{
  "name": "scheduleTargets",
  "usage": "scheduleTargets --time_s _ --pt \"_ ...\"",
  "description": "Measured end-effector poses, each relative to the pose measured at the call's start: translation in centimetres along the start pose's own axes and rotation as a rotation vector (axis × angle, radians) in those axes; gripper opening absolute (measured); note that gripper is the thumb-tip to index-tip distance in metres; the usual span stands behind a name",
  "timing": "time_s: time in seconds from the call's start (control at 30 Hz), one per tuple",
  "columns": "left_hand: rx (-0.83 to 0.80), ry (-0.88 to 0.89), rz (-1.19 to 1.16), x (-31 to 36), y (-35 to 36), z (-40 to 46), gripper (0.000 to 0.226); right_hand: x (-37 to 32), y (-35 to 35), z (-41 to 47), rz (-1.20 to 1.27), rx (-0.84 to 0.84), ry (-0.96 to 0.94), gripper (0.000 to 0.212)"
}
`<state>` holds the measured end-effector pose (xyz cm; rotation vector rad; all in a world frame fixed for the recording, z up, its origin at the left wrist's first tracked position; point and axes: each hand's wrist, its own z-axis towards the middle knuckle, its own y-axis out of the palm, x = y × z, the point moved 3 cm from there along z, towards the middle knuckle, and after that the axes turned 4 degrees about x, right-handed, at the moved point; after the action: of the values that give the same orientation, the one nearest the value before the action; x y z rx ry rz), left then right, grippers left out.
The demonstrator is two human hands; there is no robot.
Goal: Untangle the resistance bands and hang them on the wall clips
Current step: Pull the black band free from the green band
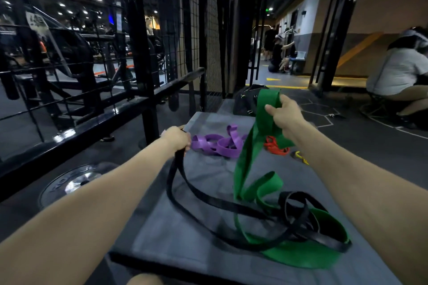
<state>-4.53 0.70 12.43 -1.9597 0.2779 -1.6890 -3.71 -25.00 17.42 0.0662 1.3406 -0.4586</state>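
My left hand (177, 137) grips a narrow black band (208, 201), lifted off the grey mat (176, 238). My right hand (283, 112) grips a wide green band (251, 157), raised higher and to the right. Lower down, the black and green bands cross and coil together in a tangle near the mat's front right. A purple band (217, 144) lies bunched at the far end of the mat. A red band (275, 147) and a yellow band (300, 157) lie beyond my right forearm. No wall clips are visible.
A black wire-mesh rack (162, 41) and railing stand to the left and ahead. A weight plate (71, 184) lies on the floor at left. A dark bag (249, 99) sits beyond the mat. A seated person (398, 76) is at right; others stand down the corridor.
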Motion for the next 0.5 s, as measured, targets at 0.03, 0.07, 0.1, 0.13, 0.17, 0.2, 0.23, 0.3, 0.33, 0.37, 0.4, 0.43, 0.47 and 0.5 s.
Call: scheduleTargets --time_s 0.03,0.07,0.1,0.13,0.17,0.2,0.23,0.3,0.33,0.37,0.4,0.43,0.47,0.5 --pt "-0.021 0.006 0.032 0.1 0.6 -0.2 0.031 0.8 0.2 0.0 -0.049 -0.020 -0.012 0.025" --pt "-0.062 0.019 0.076 0.0 1.3 -0.4 0.030 1.7 0.4 0.0 -0.121 -0.044 -0.034 0.025" --pt "-0.090 0.041 0.133 -0.3 1.8 -0.5 0.028 2.6 0.7 -0.1 -0.203 -0.073 -0.051 0.025" --pt "-0.117 0.067 0.197 -0.9 2.3 -0.4 0.025 3.7 1.0 -0.1 -0.267 -0.101 -0.057 0.025" --pt "-0.147 0.090 0.262 -1.5 2.6 -0.3 0.026 4.8 1.4 -0.1 -0.310 -0.131 -0.052 0.026" --pt "-0.182 0.104 0.312 -2.2 2.9 -0.2 0.031 5.9 1.8 0.2 -0.346 -0.156 -0.050 0.026" --pt "-0.215 0.100 0.362 -3.0 3.2 -0.4 0.035 6.9 2.3 0.5 -0.428 -0.175 -0.062 0.027" --pt "-0.252 0.111 0.450 -4.3 3.8 -0.5 0.036 8.8 3.3 0.8 -0.754 -0.229 -0.086 0.036" --pt "-0.243 0.110 0.491 -4.9 3.8 -0.5 0.036 9.8 3.7 0.8 -0.900 -0.256 -0.088 0.042" --pt "-0.225 0.102 0.521 -5.3 3.9 -0.5 0.041 10.6 4.2 0.6 -0.992 -0.292 -0.101 0.046" --pt "-0.211 0.083 0.536 -5.8 3.8 -0.3 0.045 11.7 4.8 0.5 -1.029 -0.341 -0.116 0.047" --pt "-0.200 0.068 0.542 -6.3 3.6 -0.2 0.046 12.6 5.3 0.3 -1.049 -0.393 -0.122 0.045" --pt "-0.193 0.064 0.556 -6.7 3.5 0.0 0.043 13.4 5.4 0.1 -1.047 -0.421 -0.118 0.043" --pt "-0.188 0.067 0.571 -6.9 3.4 0.0 0.037 13.8 5.4 -0.2 -1.045 -0.427 -0.131 0.042"
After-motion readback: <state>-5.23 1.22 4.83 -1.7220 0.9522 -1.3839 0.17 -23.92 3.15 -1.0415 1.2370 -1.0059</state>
